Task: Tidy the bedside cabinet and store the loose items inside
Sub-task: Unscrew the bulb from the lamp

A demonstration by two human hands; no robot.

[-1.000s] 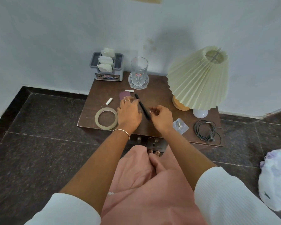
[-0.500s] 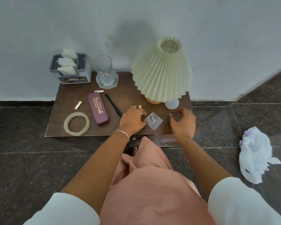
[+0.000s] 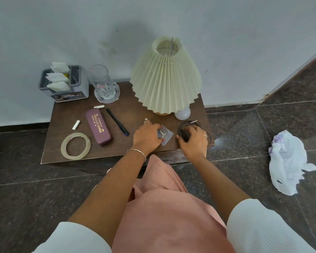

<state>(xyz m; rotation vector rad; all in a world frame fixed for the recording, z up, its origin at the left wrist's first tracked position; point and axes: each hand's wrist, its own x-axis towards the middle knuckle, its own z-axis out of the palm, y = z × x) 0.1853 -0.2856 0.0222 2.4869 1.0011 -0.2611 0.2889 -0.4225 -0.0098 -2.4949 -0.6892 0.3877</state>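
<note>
The brown bedside cabinet (image 3: 128,110) carries loose items. My left hand (image 3: 146,136) pinches a small clear plastic packet (image 3: 167,133) with a metal piece inside, near the front edge. My right hand (image 3: 193,140) curls around a coiled black cable (image 3: 185,133) at the right front corner. Left of my hands lie a black pen (image 3: 117,121), a maroon spectacle case (image 3: 98,128), a tape roll (image 3: 75,146) and two small white pieces (image 3: 76,124). The cabinet's front, below the top, is hidden by my arms and lap.
A pleated cream lamp (image 3: 165,77) stands at the back right with a white bulb (image 3: 182,113) beside its base. A glass on a coaster (image 3: 104,86) and a grey tissue holder (image 3: 64,83) sit at the back left. A crumpled white bag (image 3: 288,161) lies on the dark floor.
My view swung right and both hands left the pen. The left hand went to the clear packet and now pinches it; the right hand closed over the black cable.
</note>
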